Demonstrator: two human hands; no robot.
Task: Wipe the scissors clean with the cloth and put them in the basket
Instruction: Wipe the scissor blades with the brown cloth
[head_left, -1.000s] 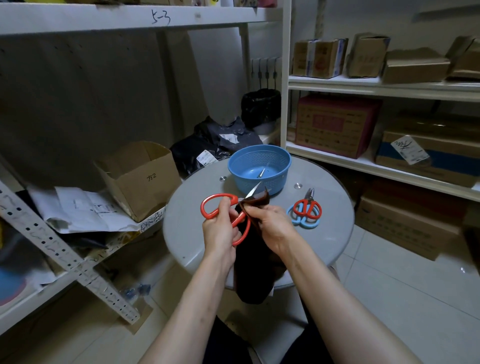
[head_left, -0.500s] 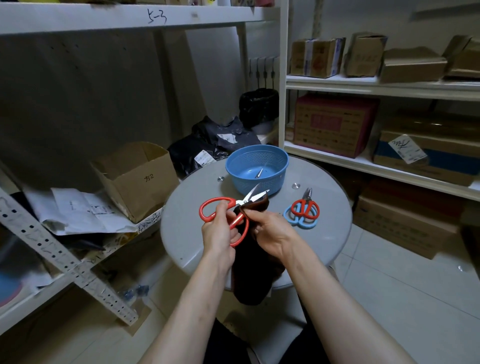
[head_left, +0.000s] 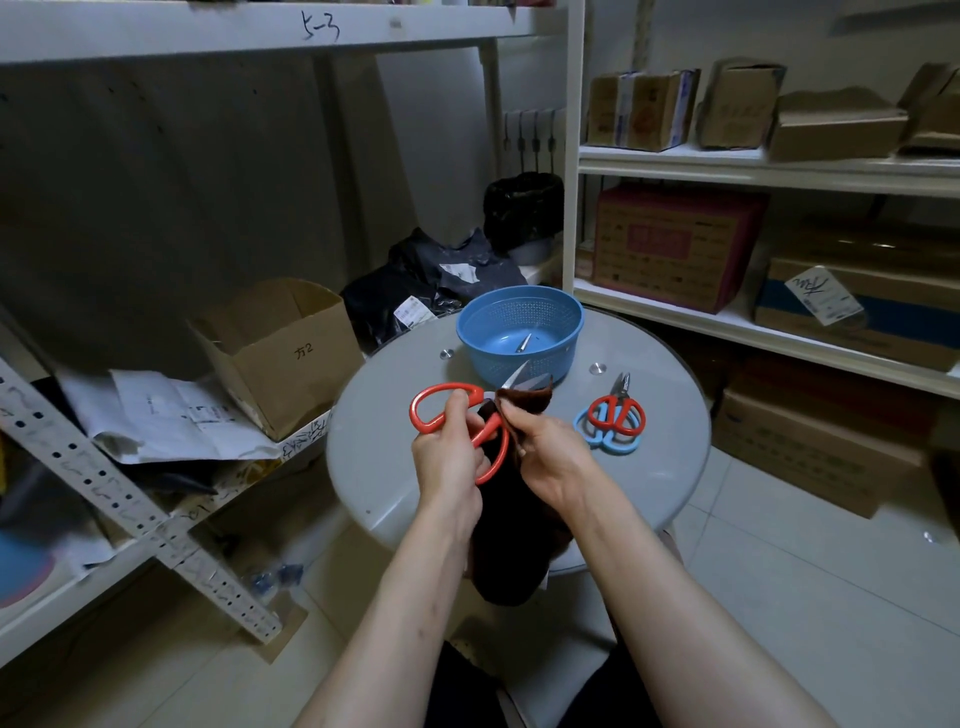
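Note:
My left hand (head_left: 448, 453) grips the red-handled scissors (head_left: 435, 408) by the handles above the round grey table (head_left: 670, 467). A dark brown cloth (head_left: 511, 545) is pinched around the blades by my right hand (head_left: 545, 452), and the rest of it hangs down over the table's front edge. Only the blade tips stick out past the cloth. The blue basket (head_left: 519, 338) stands at the back of the table with a metal blade showing inside. Two small pairs of scissors, a red pair (head_left: 618, 410) lying over a light blue pair (head_left: 605, 441), rest on the table's right side.
An open cardboard box (head_left: 280, 353) and loose papers (head_left: 171, 421) sit on the low shelf to the left. Black bags (head_left: 431, 286) lie behind the table. White shelves (head_left: 769, 171) on the right carry several boxes. Tiled floor lies to the right.
The cloth has slid up along the blades, so less of the tips shows than half a second ago. Both hands stay in about the same place.

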